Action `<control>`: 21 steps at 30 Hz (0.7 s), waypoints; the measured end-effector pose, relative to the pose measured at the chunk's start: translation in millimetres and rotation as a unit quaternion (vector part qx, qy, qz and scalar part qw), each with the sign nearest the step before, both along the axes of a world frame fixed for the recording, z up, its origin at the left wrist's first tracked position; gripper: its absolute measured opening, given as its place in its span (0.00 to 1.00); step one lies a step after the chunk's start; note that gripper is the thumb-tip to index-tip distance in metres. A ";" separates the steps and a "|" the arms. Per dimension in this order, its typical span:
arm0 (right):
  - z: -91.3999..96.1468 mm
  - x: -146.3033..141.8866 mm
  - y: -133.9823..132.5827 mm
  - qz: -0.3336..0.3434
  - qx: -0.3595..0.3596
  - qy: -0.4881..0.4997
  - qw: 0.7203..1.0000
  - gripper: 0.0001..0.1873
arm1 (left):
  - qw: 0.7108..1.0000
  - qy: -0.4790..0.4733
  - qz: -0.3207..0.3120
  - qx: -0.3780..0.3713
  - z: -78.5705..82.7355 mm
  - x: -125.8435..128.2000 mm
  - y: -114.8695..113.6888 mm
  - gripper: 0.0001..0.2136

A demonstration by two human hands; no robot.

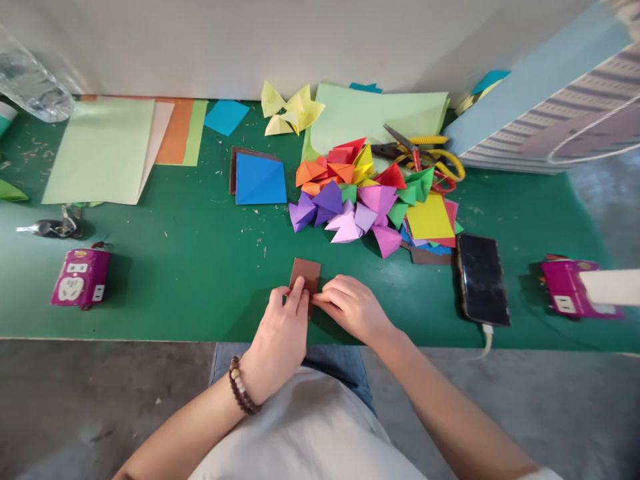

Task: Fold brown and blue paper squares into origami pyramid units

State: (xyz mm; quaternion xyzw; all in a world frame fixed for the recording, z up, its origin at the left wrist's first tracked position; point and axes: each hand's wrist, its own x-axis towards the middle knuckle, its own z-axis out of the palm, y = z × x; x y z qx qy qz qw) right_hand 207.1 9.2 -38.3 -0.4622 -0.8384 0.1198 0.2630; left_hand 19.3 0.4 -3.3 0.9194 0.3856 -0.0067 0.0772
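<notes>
A small brown piece of paper [306, 269], folded into a narrow rectangle, lies on the green table near its front edge. My left hand [281, 320], with a beaded bracelet at the wrist, holds the paper down with its fingertips. From the other side, my right hand [353, 308] pinches the paper's right edge, fingers drawn together. My fingers cover the paper's lower part. Beyond my hands sits a stack of blue square paper [261, 179] with brown sheets beneath. Folded colored paper pieces [350, 193] are heaped to the right of that stack.
Scissors [420, 150] lie behind the heap, and yellow square paper [429, 217] tops another stack. A phone [483, 279] is plugged in at right. Purple power adapters [80, 277] stand at both sides. Pale green sheets [103, 150] and keys [60, 227] are at left.
</notes>
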 end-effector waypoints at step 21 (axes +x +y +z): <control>11.0 -3.9 -19.8 -0.154 -0.100 0.163 0.969 0.09 | 0.980 -0.162 0.109 -0.045 -4.1 -3.2 4.7 0.14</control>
